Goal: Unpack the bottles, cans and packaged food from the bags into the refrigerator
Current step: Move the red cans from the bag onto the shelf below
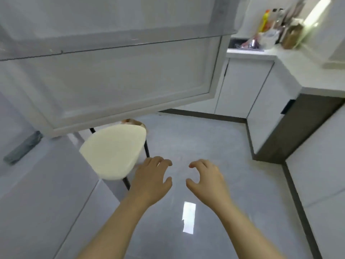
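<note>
Bare and empty, your left hand (pixel 153 176) and right hand (pixel 207 179) hover side by side over the glossy grey floor (pixel 205 139), fingers loosely curled and spread, gripping nothing. At ten o'clock from them stands a cream stool (pixel 113 152) on black legs. Above it, at eleven o'clock, hangs the open refrigerator door (pixel 119 77). Blurred bottles (pixel 276 21) crowd the white counter (pixel 287 62) at two o'clock.
</note>
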{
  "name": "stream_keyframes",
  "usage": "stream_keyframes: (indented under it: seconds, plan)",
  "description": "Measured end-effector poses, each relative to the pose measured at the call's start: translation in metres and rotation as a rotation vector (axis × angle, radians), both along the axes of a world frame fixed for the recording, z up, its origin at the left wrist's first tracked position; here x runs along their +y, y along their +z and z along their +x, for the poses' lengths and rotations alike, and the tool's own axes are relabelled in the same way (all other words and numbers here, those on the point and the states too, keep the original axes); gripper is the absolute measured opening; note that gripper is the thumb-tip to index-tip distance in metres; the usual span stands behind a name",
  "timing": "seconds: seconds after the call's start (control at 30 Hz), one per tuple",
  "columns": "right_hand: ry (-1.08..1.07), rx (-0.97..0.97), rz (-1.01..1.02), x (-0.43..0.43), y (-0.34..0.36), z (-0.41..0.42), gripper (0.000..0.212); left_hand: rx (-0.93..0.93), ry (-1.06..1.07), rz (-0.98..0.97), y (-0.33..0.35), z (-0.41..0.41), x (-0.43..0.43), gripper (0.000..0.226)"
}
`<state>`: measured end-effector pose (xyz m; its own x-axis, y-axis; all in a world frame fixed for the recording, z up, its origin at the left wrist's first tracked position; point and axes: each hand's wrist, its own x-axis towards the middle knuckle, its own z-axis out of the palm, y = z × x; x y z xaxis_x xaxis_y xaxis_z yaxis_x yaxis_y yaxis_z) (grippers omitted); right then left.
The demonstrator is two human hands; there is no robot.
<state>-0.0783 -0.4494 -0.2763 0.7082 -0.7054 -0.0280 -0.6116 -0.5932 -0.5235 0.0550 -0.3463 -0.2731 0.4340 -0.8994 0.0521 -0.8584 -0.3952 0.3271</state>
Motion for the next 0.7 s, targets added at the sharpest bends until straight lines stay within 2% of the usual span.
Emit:
stream_keyframes:
  seconds: [0.3, 0.5, 0.7]
  plan:
    - [-0.510, 0.018, 0.081, -0.015, -0.009, -0.110, 0.042, -0.017, -0.513, 0.018, -0.008, -0.077, -0.102, 0.041]
    - [-0.780, -0.009, 0.066, -0.027, -0.003, -0.208, 0.043, -0.031, -0.791, 0.008, 0.002, -0.179, -0.160, 0.041]
    - [-0.958, -0.030, 0.047, -0.036, 0.008, -0.317, 0.042, -0.006, -0.970, -0.034, 0.008, -0.295, -0.195, 0.040]
